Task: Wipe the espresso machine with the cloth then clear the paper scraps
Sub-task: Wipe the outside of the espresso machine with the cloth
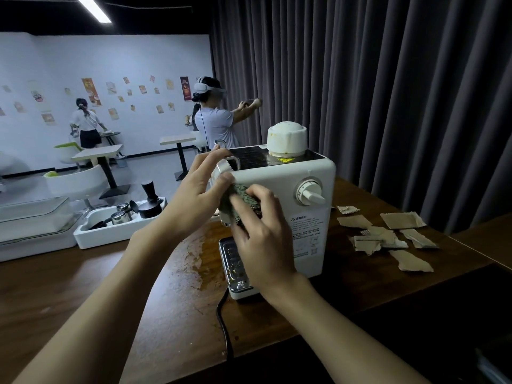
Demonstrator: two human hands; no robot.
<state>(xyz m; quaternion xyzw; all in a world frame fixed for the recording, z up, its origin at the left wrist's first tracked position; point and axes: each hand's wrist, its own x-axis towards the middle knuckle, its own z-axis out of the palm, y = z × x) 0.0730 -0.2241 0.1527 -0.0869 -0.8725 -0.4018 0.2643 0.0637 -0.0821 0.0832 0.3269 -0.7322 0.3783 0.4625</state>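
A white espresso machine (288, 184) stands on the brown wooden table (83, 284), with a white cap on top and a dial on its near side. My right hand (260, 239) presses a dark patterned cloth (241, 199) against the machine's side near its front corner. My left hand (198, 189) holds the machine's front upper edge, its thumb touching the cloth. Several torn brown paper scraps (388, 234) lie on the table to the right of the machine.
A white tray (110, 231) with a tamper and metal jugs sits left of the machine, and a clear-lidded box (33, 220) lies further left. A black power cord (224, 322) runs toward me. Dried stains (196, 256) mark the table. Two people stand in the background.
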